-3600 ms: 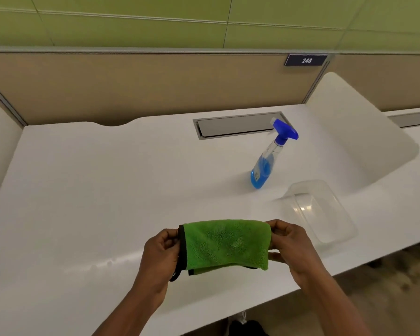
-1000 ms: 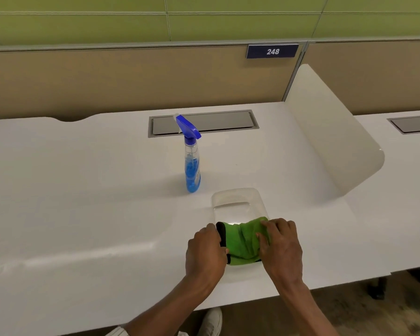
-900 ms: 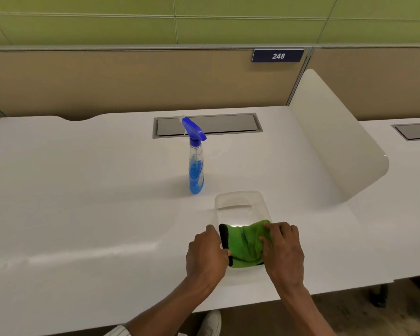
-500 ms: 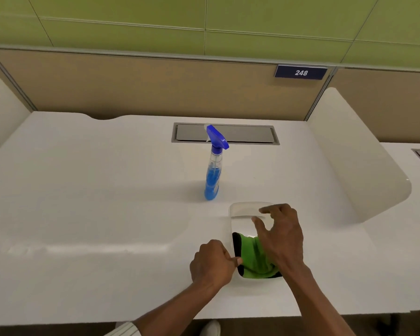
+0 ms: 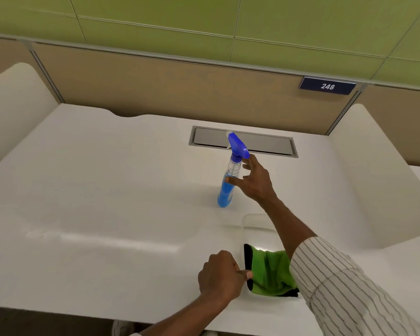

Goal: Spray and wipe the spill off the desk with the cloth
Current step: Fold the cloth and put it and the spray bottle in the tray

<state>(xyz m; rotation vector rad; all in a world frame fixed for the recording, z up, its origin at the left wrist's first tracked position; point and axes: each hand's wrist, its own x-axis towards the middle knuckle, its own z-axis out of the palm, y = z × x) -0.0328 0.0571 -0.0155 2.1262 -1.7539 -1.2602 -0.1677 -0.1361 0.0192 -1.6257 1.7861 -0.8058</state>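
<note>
Just left of the open right grip point(image 5: 252, 180), spray bottle point(image 5: 228, 185).

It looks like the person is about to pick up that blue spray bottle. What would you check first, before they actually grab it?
1. Spray bottle standing upright on the desk: ok.
2. Right hand open, fingers spread beside the bottle, not yet closed on it: ok.
3. Way to the bottle unblocked: ok.
4. Green cloth within reach, lying in the clear tray: ok.
5. Left hand at the tray's near edge, thumb touching the cloth: ok; whether it grips the cloth, cannot tell.
6. Spill located on the desk: cannot tell; only glare shows.
</note>
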